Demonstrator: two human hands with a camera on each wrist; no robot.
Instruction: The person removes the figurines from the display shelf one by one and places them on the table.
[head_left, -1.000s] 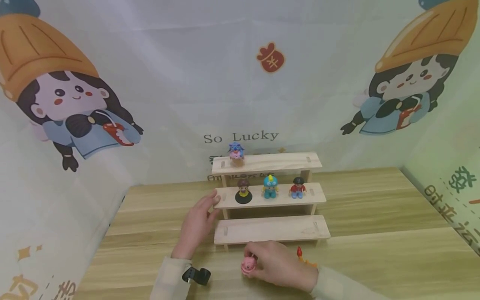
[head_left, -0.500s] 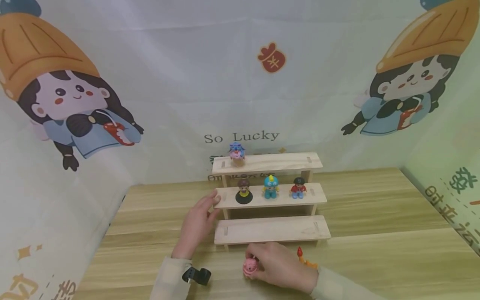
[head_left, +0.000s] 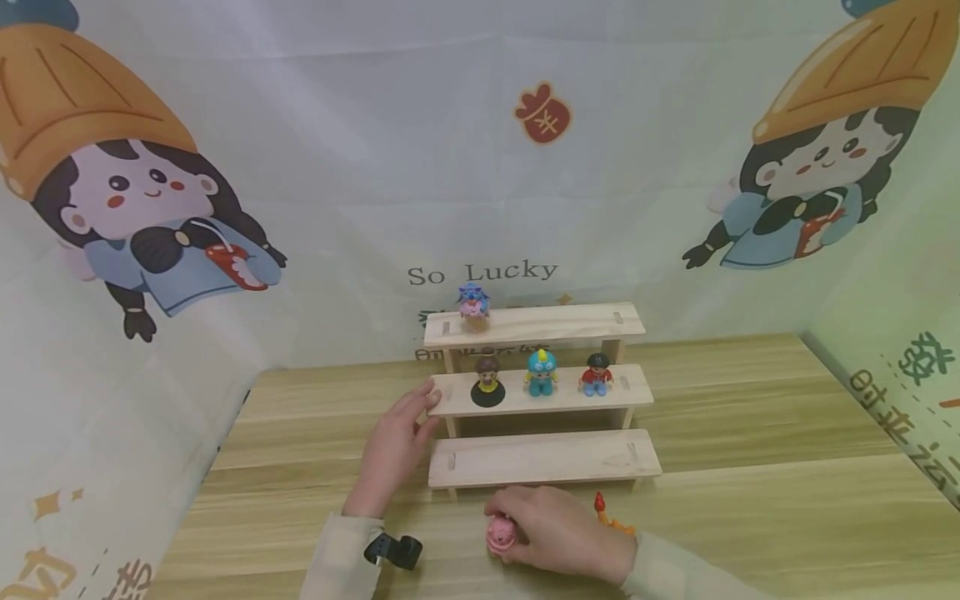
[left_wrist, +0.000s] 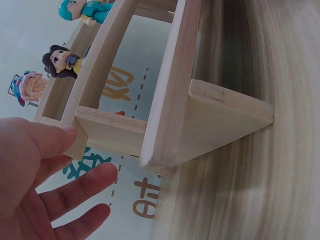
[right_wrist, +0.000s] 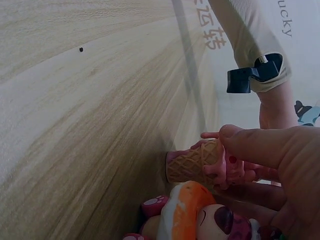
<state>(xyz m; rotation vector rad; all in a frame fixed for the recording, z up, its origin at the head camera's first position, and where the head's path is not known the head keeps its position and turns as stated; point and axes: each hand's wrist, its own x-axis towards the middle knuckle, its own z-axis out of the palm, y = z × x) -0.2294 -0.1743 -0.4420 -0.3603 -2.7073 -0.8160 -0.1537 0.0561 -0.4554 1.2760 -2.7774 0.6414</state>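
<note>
My right hand (head_left: pixel 558 529) pinches a pink ice-cream-cone figurine (right_wrist: pixel 192 162) between thumb and fingers. Its waffle-patterned cone stands upright at the tabletop, in front of the bottom shelf. My left hand (head_left: pixel 397 446) grips the left end of the middle step of a wooden three-tier display stand (head_left: pixel 543 460). In the left wrist view, the thumb lies on that step's end while other fingers (left_wrist: pixel 82 187) spread away from it. A toy figure with an orange-and-white ring (right_wrist: pixel 187 212) is close below my right hand in the right wrist view.
On the middle step are a brown-haired figure (head_left: pixel 487 383), a teal figure (head_left: pixel 541 375) and a figure in red (head_left: pixel 596 377). A blue-topped cone figurine (head_left: pixel 473 310) occupies the top step's left. An orange flame-tipped piece (head_left: pixel 613 518) shows beyond my right wrist.
The pink figurine has turned in my right fingers and shifted slightly right, its top now facing upward more. My left hand keeps its place on the stand.
</note>
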